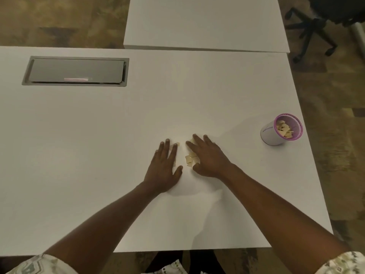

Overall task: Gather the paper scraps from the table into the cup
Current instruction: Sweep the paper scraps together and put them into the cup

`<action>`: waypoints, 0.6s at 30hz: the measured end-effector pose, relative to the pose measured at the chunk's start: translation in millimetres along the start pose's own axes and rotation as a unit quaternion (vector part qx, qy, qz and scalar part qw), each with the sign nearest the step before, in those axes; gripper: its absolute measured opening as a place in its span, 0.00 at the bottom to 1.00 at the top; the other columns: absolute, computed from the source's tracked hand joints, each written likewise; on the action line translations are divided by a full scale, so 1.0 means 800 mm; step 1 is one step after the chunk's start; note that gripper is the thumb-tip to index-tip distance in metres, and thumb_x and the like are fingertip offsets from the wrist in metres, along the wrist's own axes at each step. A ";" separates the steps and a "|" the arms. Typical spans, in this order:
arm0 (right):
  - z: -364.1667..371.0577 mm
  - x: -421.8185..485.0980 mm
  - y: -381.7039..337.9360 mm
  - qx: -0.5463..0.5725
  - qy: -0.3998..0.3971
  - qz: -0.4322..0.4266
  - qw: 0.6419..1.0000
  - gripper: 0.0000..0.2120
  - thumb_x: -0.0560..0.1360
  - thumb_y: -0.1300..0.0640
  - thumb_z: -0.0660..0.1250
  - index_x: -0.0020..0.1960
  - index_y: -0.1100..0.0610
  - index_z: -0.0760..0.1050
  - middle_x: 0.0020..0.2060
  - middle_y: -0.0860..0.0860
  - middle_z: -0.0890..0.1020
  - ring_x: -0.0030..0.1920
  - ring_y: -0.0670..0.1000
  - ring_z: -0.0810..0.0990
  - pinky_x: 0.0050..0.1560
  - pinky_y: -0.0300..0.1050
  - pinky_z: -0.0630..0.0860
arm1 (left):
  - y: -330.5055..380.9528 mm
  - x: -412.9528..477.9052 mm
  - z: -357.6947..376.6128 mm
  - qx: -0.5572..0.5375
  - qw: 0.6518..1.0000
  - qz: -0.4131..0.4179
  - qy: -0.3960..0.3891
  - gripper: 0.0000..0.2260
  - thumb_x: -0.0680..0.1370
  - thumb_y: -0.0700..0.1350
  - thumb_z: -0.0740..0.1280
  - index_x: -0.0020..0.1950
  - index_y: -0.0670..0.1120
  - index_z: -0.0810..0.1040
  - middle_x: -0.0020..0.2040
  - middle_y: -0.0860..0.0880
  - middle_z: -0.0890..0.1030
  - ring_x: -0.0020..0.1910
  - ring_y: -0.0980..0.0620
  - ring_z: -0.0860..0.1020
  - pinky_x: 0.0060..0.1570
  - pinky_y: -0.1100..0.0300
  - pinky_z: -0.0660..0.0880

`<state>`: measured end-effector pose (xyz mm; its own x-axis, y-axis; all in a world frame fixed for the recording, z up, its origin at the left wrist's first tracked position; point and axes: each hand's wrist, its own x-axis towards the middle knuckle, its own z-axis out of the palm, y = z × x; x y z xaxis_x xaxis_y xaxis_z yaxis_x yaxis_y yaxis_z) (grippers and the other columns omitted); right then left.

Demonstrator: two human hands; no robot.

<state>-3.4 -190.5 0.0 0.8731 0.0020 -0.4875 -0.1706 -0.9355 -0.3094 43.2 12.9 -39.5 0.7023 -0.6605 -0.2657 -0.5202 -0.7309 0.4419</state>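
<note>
Flat hands [165, 165] flanking scraps [191, 158]

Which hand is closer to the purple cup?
The right hand. It lies flat on the table, left of the purple cup with bare table between them. The left hand lies flat farther left, beyond the scraps.

Paper scraps [191, 158] partly under hands [209, 159]
</note>
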 end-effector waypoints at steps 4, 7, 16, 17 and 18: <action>0.005 -0.018 0.008 -0.017 -0.009 -0.017 1.000 0.40 0.72 0.50 0.66 0.80 0.45 0.53 0.81 0.50 0.49 0.80 0.61 0.48 0.70 0.61 0.66 | 0.023 -0.010 0.006 -0.010 0.999 0.041 -0.003 0.31 0.81 0.45 0.61 0.82 0.44 0.54 0.82 0.40 0.52 0.81 0.40 0.51 0.78 0.47 0.58; 0.014 -0.030 0.012 -0.027 -0.016 -0.030 0.999 0.37 0.75 0.57 0.63 0.80 0.42 0.52 0.81 0.49 0.47 0.80 0.60 0.48 0.63 0.57 0.72 | 0.029 -0.016 0.011 0.006 0.999 0.039 -0.022 0.32 0.78 0.36 0.58 0.82 0.46 0.54 0.82 0.40 0.54 0.81 0.41 0.53 0.75 0.48 0.64; 0.038 -0.042 0.013 -0.063 0.059 -0.044 0.995 0.21 0.82 0.62 0.54 0.75 0.56 0.66 0.75 0.57 0.64 0.70 0.60 0.66 0.52 0.55 0.78 | 0.033 -0.014 -0.005 0.130 0.980 0.150 -0.001 0.26 0.67 0.30 0.74 0.65 0.35 0.78 0.63 0.33 0.79 0.56 0.35 0.81 0.35 0.52 0.80; 0.039 -0.042 0.013 -0.069 0.075 -0.050 0.994 0.19 0.82 0.63 0.55 0.72 0.57 0.69 0.71 0.57 0.69 0.65 0.60 0.70 0.47 0.55 0.78 | 0.033 -0.012 -0.008 0.132 0.978 0.161 0.004 0.24 0.67 0.31 0.74 0.63 0.35 0.79 0.61 0.34 0.80 0.53 0.36 0.81 0.33 0.52 0.80; 0.040 -0.042 0.013 -0.071 0.088 -0.056 0.992 0.18 0.81 0.63 0.55 0.68 0.58 0.71 0.66 0.56 0.73 0.61 0.59 0.73 0.44 0.54 0.78 | 0.033 -0.011 -0.010 0.127 0.978 0.168 0.007 0.23 0.68 0.31 0.74 0.63 0.35 0.79 0.59 0.35 0.80 0.51 0.37 0.81 0.32 0.52 0.80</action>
<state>-49.3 -189.2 -12.8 0.9514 0.0584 -0.3023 -0.0131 -0.9733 -0.2291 26.9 0.9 -18.5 0.4758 -0.8699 -0.1298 -0.8255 -0.4926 0.2756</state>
